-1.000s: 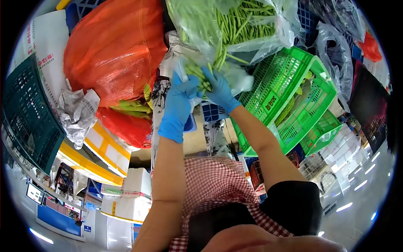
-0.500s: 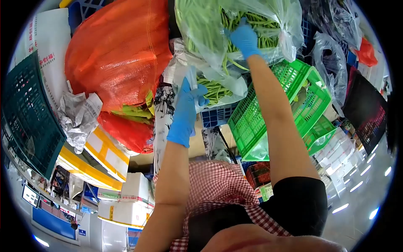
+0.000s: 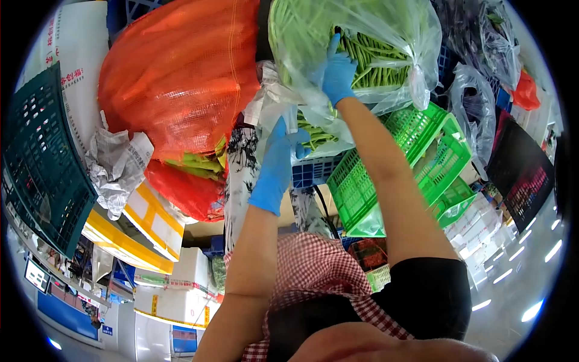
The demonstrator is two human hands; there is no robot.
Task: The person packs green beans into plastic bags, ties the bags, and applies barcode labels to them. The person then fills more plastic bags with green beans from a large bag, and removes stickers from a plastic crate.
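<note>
My left hand (image 3: 278,158), in a blue glove, is closed on the near left edge of a small clear plastic bag (image 3: 338,124). Green beans (image 3: 316,134) show in its mouth. Farther up, my right hand (image 3: 339,73), also gloved in blue, is at the opening of a large clear plastic bag (image 3: 295,42) full of long green beans (image 3: 379,63). Its index finger stretches forward along the left edge of the opening, against the film. No beans are visible in this hand, and some fingers are partly hidden.
An orange mesh sack (image 3: 175,78) bulges on the left, with crumpled newspaper (image 3: 117,172) beside it. Green plastic crates (image 3: 377,163) stand under my right forearm. A blue crate (image 3: 313,171) supports the small bag. Dark plastic bags (image 3: 482,36) lie at the far right.
My right hand has drawn back from over the beans to the left edge of the large bag's opening, uncovering more beans. The left hand keeps its hold on the small bag.
</note>
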